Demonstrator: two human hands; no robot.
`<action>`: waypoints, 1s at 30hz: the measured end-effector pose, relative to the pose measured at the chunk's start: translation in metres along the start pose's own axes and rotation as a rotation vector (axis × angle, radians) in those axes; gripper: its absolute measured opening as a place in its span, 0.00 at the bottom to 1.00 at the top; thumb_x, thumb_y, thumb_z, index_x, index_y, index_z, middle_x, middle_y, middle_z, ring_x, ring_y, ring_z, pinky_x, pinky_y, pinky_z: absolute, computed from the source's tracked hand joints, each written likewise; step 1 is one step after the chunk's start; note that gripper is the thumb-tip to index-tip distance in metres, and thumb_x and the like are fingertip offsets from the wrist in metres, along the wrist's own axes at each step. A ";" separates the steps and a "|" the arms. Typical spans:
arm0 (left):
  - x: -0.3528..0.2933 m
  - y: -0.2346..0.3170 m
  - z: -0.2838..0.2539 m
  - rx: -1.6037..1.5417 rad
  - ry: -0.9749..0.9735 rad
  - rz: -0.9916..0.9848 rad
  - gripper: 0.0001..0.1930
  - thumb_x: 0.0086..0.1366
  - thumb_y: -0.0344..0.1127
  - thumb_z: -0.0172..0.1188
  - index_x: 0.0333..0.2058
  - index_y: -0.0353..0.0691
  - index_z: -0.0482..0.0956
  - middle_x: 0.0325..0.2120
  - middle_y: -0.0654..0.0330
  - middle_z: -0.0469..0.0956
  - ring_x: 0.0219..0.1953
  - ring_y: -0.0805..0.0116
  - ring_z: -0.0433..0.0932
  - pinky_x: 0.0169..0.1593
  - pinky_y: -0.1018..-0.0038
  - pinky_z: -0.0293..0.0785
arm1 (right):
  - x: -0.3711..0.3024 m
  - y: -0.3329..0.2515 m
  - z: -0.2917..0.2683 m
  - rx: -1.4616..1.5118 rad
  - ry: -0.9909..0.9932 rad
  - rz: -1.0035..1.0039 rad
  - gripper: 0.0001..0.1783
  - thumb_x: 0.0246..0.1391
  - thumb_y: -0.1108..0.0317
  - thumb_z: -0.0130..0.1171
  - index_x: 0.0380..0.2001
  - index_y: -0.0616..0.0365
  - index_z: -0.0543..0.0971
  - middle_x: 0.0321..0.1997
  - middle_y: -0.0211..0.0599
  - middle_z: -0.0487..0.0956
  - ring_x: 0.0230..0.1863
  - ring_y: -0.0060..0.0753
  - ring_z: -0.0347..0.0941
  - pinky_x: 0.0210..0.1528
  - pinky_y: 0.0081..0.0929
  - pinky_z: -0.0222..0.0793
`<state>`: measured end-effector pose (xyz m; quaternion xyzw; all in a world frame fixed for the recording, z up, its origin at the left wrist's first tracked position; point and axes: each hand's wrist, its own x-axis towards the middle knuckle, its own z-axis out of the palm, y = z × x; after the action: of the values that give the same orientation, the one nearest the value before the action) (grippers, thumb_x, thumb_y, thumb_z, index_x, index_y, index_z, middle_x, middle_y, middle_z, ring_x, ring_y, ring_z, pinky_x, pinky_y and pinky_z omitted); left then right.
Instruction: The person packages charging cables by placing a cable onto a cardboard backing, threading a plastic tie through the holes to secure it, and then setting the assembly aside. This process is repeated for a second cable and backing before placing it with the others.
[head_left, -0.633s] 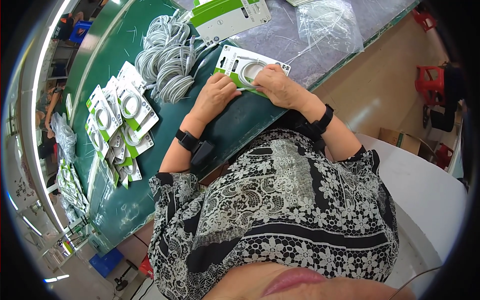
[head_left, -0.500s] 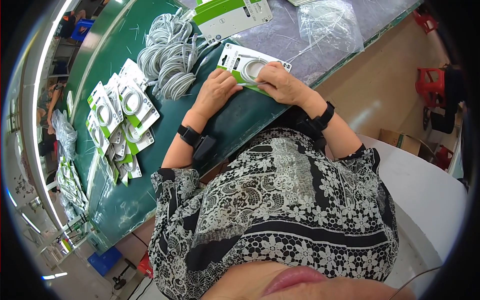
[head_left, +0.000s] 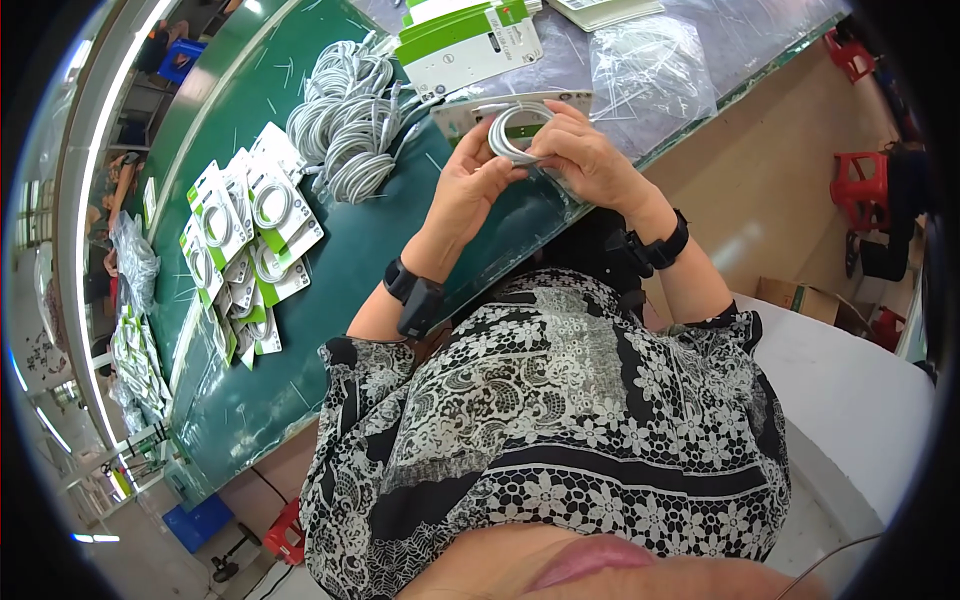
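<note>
A coiled grey-white cable sits against a tilted packaging card, raised just off the green table. My left hand pinches the coil and card at their left side, fingers behind and thumb in front. On the other side my right hand has its fingers closed on the coil's right edge and the card. The fingertips partly hide how the cable is fixed to the card. Just beyond lies a heap of coiled cables, and a stack of green-and-white cards is at the far side.
Several carded cables lie overlapping at the left. A clear plastic bag with thin white ties is at the far right, beside another card stack. Loose ties are scattered about. A red stool and cardboard box stand on the floor.
The card has gone from lying nearly flat, printed face up, to tilted up with the coil towards me. My left hand has turned and moved right to grip the coil.
</note>
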<state>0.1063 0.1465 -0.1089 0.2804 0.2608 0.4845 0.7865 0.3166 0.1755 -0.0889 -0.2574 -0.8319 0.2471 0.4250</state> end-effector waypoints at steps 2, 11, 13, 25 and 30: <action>0.000 -0.003 -0.016 0.176 -0.050 -0.137 0.28 0.64 0.32 0.57 0.60 0.32 0.60 0.50 0.47 0.71 0.49 0.58 0.75 0.52 0.67 0.74 | -0.001 -0.001 -0.001 0.013 0.055 -0.013 0.09 0.47 0.83 0.58 0.30 0.59 0.73 0.29 0.31 0.76 0.36 0.32 0.74 0.66 0.46 0.55; -0.009 -0.035 0.006 -0.186 -0.041 -0.057 0.25 0.64 0.32 0.57 0.56 0.29 0.62 0.51 0.49 0.71 0.51 0.57 0.75 0.56 0.65 0.72 | 0.022 -0.045 -0.022 0.202 0.169 0.001 0.07 0.49 0.82 0.58 0.30 0.60 0.73 0.28 0.34 0.76 0.34 0.34 0.74 0.64 0.48 0.58; -0.006 -0.026 0.011 -0.101 0.017 0.183 0.23 0.65 0.31 0.55 0.56 0.31 0.62 0.50 0.50 0.72 0.50 0.57 0.75 0.56 0.63 0.73 | 0.022 -0.043 -0.023 0.199 0.141 0.019 0.07 0.48 0.82 0.58 0.30 0.59 0.74 0.29 0.33 0.76 0.35 0.33 0.74 0.64 0.48 0.57; 0.001 -0.008 0.036 0.059 0.011 0.198 0.18 0.68 0.25 0.48 0.56 0.34 0.63 0.50 0.52 0.72 0.50 0.59 0.75 0.56 0.58 0.74 | 0.008 -0.019 -0.020 -0.496 0.083 -0.065 0.07 0.44 0.76 0.57 0.28 0.51 0.78 0.33 0.23 0.76 0.44 0.27 0.72 0.68 0.46 0.48; 0.009 -0.022 0.030 0.092 0.169 0.215 0.16 0.69 0.28 0.49 0.55 0.34 0.65 0.48 0.53 0.74 0.47 0.60 0.77 0.51 0.61 0.78 | 0.005 -0.018 -0.019 -0.556 0.066 -0.105 0.08 0.45 0.73 0.57 0.32 0.51 0.79 0.34 0.24 0.76 0.44 0.27 0.73 0.67 0.43 0.51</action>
<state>0.1439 0.1410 -0.1045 0.3006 0.3164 0.5754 0.6917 0.3259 0.1684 -0.0648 -0.3286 -0.8656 -0.0213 0.3772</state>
